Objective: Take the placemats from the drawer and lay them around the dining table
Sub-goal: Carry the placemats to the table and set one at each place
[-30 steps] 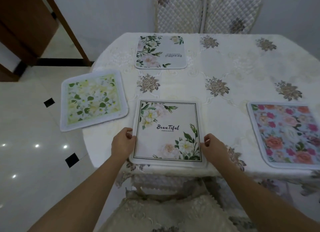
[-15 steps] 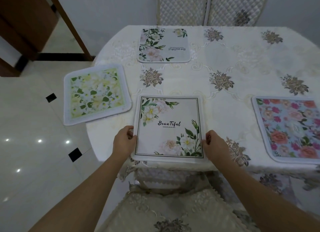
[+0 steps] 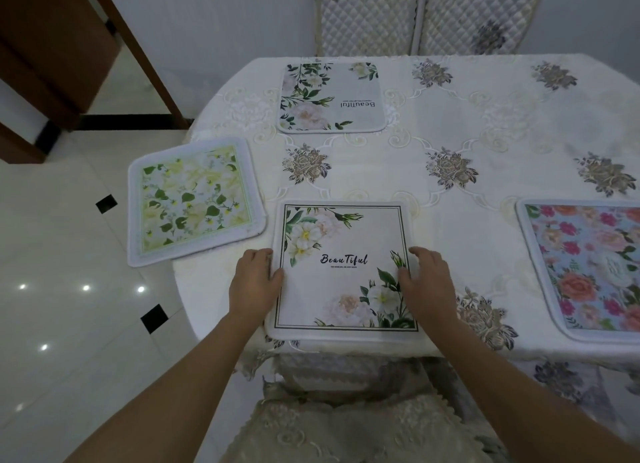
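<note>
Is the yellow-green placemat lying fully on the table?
No. The yellow-green placemat hangs over the table's left edge; floor tiles show beside and below its outer part.

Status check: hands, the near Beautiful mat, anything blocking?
Left hand and right hand flat on the side edges of the near placemat, no grip. Mat flat at table edge. Nothing blocking.
</note>
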The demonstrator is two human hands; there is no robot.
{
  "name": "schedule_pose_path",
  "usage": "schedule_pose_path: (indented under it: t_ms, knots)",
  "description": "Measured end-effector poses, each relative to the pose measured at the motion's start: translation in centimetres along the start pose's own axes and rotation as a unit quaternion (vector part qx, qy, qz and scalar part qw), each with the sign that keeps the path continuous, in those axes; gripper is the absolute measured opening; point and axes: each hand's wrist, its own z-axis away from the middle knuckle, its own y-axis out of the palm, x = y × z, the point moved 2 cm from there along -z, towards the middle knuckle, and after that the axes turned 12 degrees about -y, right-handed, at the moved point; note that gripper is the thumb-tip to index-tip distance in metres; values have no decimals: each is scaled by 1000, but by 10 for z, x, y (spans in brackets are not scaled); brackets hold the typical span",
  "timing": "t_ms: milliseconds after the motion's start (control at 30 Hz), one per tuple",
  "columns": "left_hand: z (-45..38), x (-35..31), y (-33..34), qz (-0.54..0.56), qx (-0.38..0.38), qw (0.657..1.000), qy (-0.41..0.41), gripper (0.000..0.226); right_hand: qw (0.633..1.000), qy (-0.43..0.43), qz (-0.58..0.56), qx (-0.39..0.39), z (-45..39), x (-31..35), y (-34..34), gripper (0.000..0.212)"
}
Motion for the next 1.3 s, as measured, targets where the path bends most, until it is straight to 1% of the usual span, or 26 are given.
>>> schedule_pose_path:
  t_ms: [67, 167, 333, 500, 700, 833, 967, 1300]
  knots:
    - [-10, -11, 0, -6, -23, 999, 40, 40, 999, -41, -3, 10, -15, 11, 6, 42]
    - [-29, -32, 3, -45, -46, 990, 122, 35, 995, -85, 12, 54, -39, 27, 17, 47]
    - [-54, -74, 20, -111, -22, 968, 225, 36, 978, -152, 62, 129, -74, 50, 38, 51]
    - [-62, -105, 42, -189, 21, 940, 284, 46, 968, -185, 82, 149, -100, 60, 62, 50]
    - [-69, -108, 61, -248, 58, 929, 268, 54, 963, -187, 104, 166, -111, 53, 74, 49]
    - [-69, -106, 61, -237, 67, 934, 260, 54, 959, -195, 116, 171, -109, 49, 74, 49]
    - [-69, -106, 54, -228, 63, 938, 255, 52, 960, -185, 129, 169, -110, 47, 67, 49]
    - [-84, -76, 27, -210, 34, 955, 207, 49, 972, -112, 151, 140, -111, 11, 34, 52]
